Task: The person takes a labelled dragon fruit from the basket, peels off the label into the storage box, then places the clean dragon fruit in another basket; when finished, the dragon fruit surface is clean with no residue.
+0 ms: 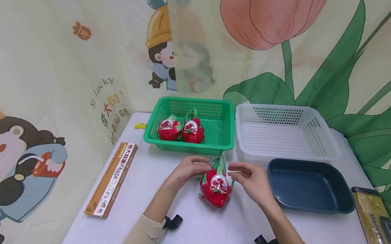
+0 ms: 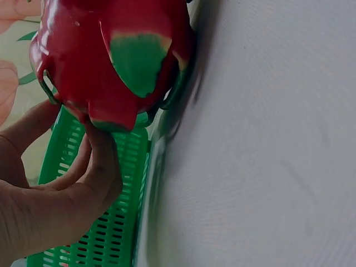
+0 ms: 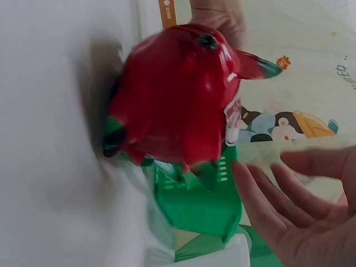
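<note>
pasta box [image 1: 111, 179] lies flat well off to the left of my left hand, long side running away from me, and a small yellow tag [image 1: 140, 125] sits on the table [image 1: 207, 234] beyond it. my left hand [image 1: 189, 170] comes next: its fingers are curled loosely, and the fingertips [image 2: 103, 146] touch the leafy end of the dragon fruit [image 1: 215, 185] from the left, thumb on one side and a finger under the scales. whether i truly pinch it or only steady it, i cannot tell. the fruit rests on the table between my two hands, its sticker facing up, the green-tipped scales pointing away from me. just beyond my left fingers stands the green basket [image 1: 228, 117], with two more dragon fruits [image 1: 181, 129] side by side in its near left corner. my right hand [image 1: 253, 180] is just right of the fruit, fingers straight and spread, palm turned toward it, apart from it with a clear gap showing in the right wrist view. beyond that hand is the white basket [image 1: 319, 126], and just to its right the dark blue tray [image 1: 341, 202]. well off to the right, at the table's edge, lies a spaghetti packet [image 1: 380, 228].
</note>
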Available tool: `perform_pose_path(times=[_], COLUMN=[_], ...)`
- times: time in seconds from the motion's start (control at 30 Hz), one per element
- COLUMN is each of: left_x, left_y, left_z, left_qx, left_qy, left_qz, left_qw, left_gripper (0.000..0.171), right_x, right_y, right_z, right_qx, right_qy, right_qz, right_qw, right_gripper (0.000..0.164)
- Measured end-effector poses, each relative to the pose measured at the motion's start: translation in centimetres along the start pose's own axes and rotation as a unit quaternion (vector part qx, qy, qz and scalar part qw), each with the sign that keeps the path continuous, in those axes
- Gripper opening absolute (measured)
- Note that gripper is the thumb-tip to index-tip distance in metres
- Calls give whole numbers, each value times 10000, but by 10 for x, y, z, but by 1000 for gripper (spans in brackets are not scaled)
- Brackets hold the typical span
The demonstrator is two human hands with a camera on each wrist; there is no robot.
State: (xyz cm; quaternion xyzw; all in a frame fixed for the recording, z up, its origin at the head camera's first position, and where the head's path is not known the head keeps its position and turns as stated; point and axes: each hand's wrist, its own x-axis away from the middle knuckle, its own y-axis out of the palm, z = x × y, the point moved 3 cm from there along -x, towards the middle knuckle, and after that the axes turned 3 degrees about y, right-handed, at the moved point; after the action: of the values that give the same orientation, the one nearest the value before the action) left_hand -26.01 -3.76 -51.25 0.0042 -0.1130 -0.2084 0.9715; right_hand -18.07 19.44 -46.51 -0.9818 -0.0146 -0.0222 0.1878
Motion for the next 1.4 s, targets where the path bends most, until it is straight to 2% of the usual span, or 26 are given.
perform_pose_path(times=[0.1, 0.23, 0.57, 0.67, 0.87, 1.03, 1.2, 1.4], left_x=[-1, -1, 0, 0, -2, -2, -1, -2], left_y=[-1, -2, 0, 0, 0, 2, 3, 3], left_z=[-1, -2, -4, -5, -6, -8, -7, -9], left_qx=[-55, -40, 111, 156, 197, 176, 40, -2], left_qy=[14, 40, 45, 16, 52, 122, 137, 159], left_qz=[-15, -11, 147, 224, 371, 533, 695, 656], left_qw=[10000, 10000, 9998, 9996, 9991, 9983, 9975, 9977], left_gripper=[42, 43, 42, 40, 37, 34, 32, 32], right_x=[-3, -7, -15, -16, -19, -20, -23, -22], right_y=[3, 5, 3, 4, 8, 9, 10, 9], right_z=[-3, -2, 8, 11, 15, 17, 20, 27], right_qx=[-177, -213, -465, -488, -882, -1276, -1519, -1758], right_qy=[64, 157, 567, 668, 738, 925, 922, 1050], right_qz=[-452, -703, -1023, -1014, -983, -1024, -1222, -1500], right_qw=[9988, 9972, 9920, 9914, 9885, 9822, 9765, 9673], right_gripper=[31, 31, 39, 40, 45, 40, 34, 33])
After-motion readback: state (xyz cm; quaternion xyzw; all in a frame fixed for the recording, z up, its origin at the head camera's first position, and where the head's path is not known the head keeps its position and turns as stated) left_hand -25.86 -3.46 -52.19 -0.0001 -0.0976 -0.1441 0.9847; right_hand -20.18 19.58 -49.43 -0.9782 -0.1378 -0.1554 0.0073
